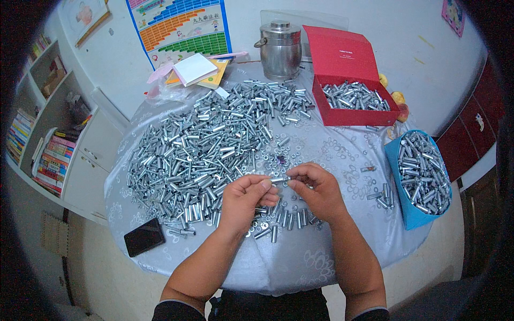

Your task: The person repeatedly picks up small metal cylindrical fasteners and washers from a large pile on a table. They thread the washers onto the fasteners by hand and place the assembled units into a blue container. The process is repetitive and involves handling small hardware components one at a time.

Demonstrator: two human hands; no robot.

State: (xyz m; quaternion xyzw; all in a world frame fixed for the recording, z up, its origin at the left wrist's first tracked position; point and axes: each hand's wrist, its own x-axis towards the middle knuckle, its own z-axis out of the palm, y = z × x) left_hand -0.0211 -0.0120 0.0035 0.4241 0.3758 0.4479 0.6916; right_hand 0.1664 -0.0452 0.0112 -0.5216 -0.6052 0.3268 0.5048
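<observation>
Black short sleeves mark the near edge of the scene, where the left sleeve (pixel 178 312) and the right sleeve (pixel 371 315) each finish in a thin, pale grey trim. The left forearm (pixel 201 265) and right forearm (pixel 360 257) are bare below it, as are the left grip (pixel 246 200) and right grip (pixel 321 192), both ungloved hands. Dark clothing (pixel 270 306), its details lost in shadow, shows between the sleeves.

A pale bluish wall (pixel 399 51) closes the far side, bearing a blue-edged colourful chart (pixel 182 29) at left and a pink-framed picture (pixel 453 17) at right. A white bookcase (pixel 97 136) stands left, dark red drawers (pixel 472 128) right. Between them, a rounded table (pixel 369 243) in silvery patterned cloth stands on a pale floor (pixel 96 254), in cool light
</observation>
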